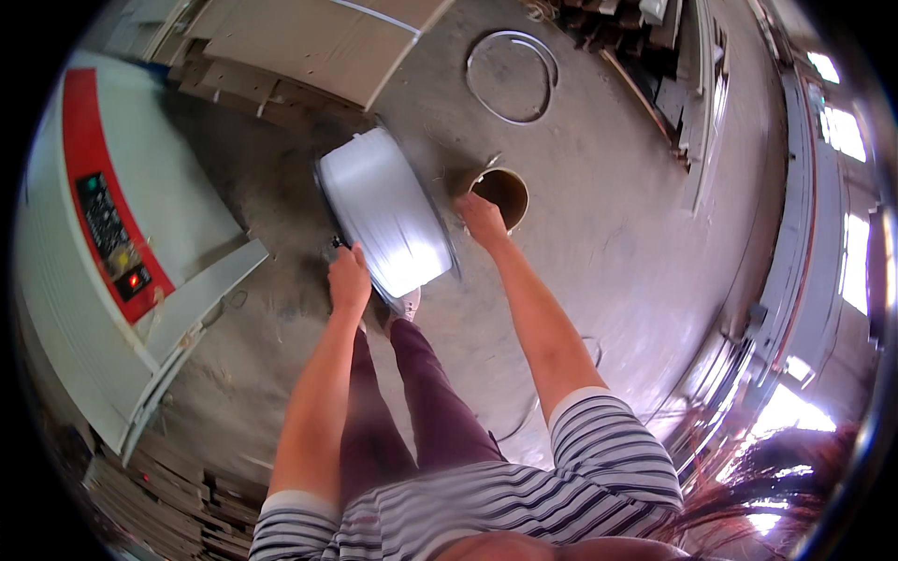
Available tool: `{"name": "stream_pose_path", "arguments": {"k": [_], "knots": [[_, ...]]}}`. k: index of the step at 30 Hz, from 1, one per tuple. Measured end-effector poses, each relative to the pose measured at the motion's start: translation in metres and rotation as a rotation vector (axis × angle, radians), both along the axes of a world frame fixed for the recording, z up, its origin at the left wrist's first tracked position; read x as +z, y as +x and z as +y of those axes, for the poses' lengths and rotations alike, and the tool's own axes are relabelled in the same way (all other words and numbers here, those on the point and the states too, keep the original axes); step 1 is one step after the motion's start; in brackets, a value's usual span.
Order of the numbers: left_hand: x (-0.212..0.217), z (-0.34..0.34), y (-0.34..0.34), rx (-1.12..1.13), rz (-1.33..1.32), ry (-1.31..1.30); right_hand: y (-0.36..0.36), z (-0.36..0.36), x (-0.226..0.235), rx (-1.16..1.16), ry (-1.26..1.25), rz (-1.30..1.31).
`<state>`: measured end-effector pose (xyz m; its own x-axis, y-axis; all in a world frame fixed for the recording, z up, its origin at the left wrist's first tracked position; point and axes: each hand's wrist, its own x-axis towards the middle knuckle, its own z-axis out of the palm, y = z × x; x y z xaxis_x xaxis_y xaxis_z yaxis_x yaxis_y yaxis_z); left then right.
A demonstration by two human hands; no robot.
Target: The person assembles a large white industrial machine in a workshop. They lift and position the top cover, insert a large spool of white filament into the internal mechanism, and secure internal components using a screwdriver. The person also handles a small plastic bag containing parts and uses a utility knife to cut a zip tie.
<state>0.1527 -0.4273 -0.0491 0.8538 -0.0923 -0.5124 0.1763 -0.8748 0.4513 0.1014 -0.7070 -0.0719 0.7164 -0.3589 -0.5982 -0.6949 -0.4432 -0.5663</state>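
A large reel (388,210) wound with shiny whitish film or strip stands in front of me, between dark round flanges. My left hand (349,280) is closed at its left flange, by a small dark piece (332,246); what the fingers grip is hidden. To the right of the reel is an open-topped brown cylinder (510,192), like a cardboard tube or bucket, dark inside. My right hand (482,220) has its fingers curled at the left side of that cylinder's rim. My shoe (410,301) shows just below the reel.
At left stands a pale machine (187,159) with a red control strip (89,122) and a jutting panel (206,299). Stacked flat cardboard (309,42) lies at the far left. A loose grey coil (470,79) rests on the floor; long boards and strips (669,93) are piled far right.
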Motion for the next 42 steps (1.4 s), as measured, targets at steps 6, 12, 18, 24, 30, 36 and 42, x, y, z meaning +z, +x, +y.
{"name": "stream_pose_path", "arguments": {"k": [6, 12, 18, 24, 30, 36, 42], "knots": [[0.009, 0.011, 0.026, 0.149, 0.134, -0.161, -0.11, -0.026, -0.173, 0.379, -0.459, 0.354], [0.006, -0.002, 0.044, 0.183, 0.221, -0.245, -0.135, -0.038, -0.275, 0.259, -0.642, 0.231], [0.007, 0.004, 0.063, 0.181, 0.263, -0.253, -0.186, 0.031, -0.262, 0.111, -0.505, 0.346], [0.006, 0.002, 0.065, 0.106, 0.216, -0.309, -0.207, 0.124, -0.241, -0.306, -0.235, 0.462], [0.008, 0.008, 0.065, 0.142, 0.284, -0.417, -0.187, 0.172, -0.244, -0.309, -0.093, 0.533], [0.005, 0.01, 0.064, 0.08, 0.316, -0.421, -0.185, 0.183, -0.259, 0.029, -0.119, 0.236], [-0.008, 0.073, 0.024, 0.218, 0.317, -0.706, -0.162, 0.184, -0.235, -0.36, 0.351, 0.096]]}}
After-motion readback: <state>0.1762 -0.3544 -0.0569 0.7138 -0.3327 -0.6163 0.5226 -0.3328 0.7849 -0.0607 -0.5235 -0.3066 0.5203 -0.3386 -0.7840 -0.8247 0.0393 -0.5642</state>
